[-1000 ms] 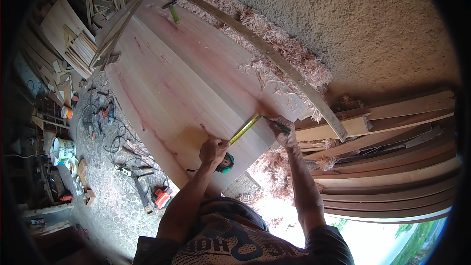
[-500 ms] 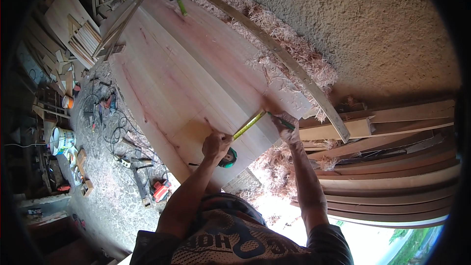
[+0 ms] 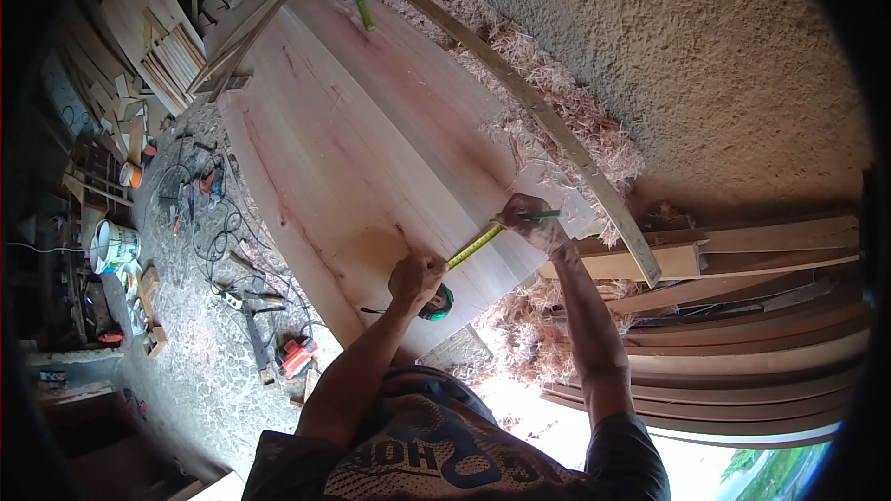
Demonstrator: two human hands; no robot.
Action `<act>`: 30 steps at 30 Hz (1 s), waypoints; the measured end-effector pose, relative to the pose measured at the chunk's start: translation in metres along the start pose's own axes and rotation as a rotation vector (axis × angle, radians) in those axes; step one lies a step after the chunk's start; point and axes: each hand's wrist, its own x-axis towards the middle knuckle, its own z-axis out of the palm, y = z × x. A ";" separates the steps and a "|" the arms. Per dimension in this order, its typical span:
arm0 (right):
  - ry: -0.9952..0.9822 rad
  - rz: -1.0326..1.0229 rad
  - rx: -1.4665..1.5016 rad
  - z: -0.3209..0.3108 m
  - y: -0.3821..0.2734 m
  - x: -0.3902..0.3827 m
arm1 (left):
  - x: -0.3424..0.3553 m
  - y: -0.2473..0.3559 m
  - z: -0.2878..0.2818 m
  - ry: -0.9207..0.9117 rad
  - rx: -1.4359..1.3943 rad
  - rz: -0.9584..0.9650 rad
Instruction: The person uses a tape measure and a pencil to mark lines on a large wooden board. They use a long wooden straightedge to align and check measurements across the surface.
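A wide wooden panel (image 3: 357, 162) of joined boards lies in front of me. Low on it, my left hand (image 3: 416, 280) is closed on a tape measure, whose dark and green case (image 3: 436, 302) shows just below the fingers. From there the yellow blade (image 3: 476, 247) runs out up and to the right across the panel. At the blade's far end my right hand (image 3: 535, 227) is closed, with a green pencil (image 3: 544, 215) sticking out to the right. Whether its fingers also pinch the blade's tip is hidden.
A hammer with a green handle (image 3: 365, 14) rests on the panel's far end. A long wooden strip (image 3: 557, 130) and wood shavings (image 3: 585, 111) line the wall side. Stacked boards (image 3: 742, 334) lie right. Left on the floor are cables, a red power tool (image 3: 298, 358) and a white bucket (image 3: 115, 246).
My right hand has turned and closed in over the blade's end, so the green pencil now points out to the right. My left hand stays at the tape case. The whole view has shifted slightly.
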 end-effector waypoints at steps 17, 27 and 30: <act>-0.406 -0.056 -0.228 0.007 0.013 0.046 | -0.003 0.000 -0.004 -0.026 -0.028 -0.015; -0.446 0.016 -0.228 0.010 0.009 0.047 | -0.003 -0.004 -0.003 -0.009 -0.027 -0.021; -0.403 0.009 0.191 0.003 0.046 0.048 | 0.000 0.002 0.002 -0.027 -0.010 -0.009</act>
